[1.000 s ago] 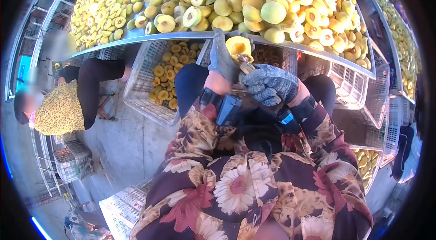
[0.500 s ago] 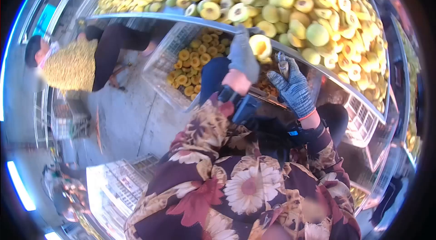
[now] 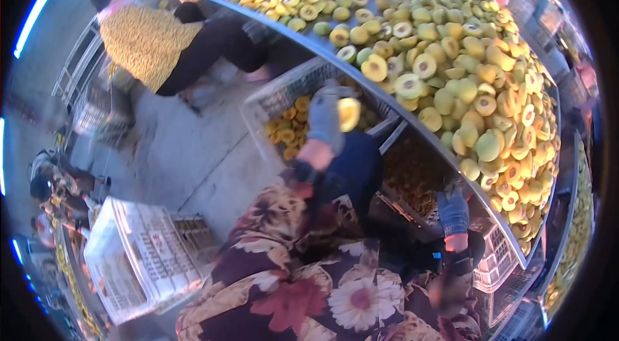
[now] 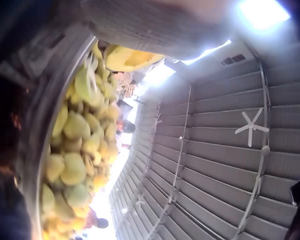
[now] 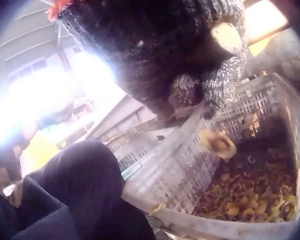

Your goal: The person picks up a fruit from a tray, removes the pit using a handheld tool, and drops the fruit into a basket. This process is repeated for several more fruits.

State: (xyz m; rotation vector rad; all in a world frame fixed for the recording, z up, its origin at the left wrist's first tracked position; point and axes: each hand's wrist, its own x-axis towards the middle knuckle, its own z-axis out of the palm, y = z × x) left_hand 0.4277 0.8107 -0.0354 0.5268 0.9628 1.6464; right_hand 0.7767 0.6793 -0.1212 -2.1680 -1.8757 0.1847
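Observation:
My gloved left hand (image 3: 324, 118) holds a yellow peach half (image 3: 349, 114) over the crate of hollowed peach halves (image 3: 287, 131). Close up, the left wrist view shows this peach half (image 4: 132, 59) under the grey glove, its cut face hollowed. Lower right, my right hand (image 3: 453, 212) in a knitted glove is over a crate of brown scraps (image 3: 412, 176). The pale handle end (image 5: 226, 37) of a small tool pokes out of its curled fingers in the right wrist view. Below those fingers a ragged ring-shaped peach scrap (image 5: 219, 144) is in the air above the crate (image 5: 225, 227).
A metal-edged table (image 3: 377, 93) heaped with cut peach halves (image 3: 464, 93) runs diagonally across. At upper left a person in a yellow top (image 3: 151, 41) sits by it. White plastic crates (image 3: 145, 257) stand on the floor at lower left, another (image 3: 496, 254) under the table's right end.
The hands have parted: my left moves left with the peach half over the crate, my right moves down and right with the tool. The head view has swung, turning the table diagonal.

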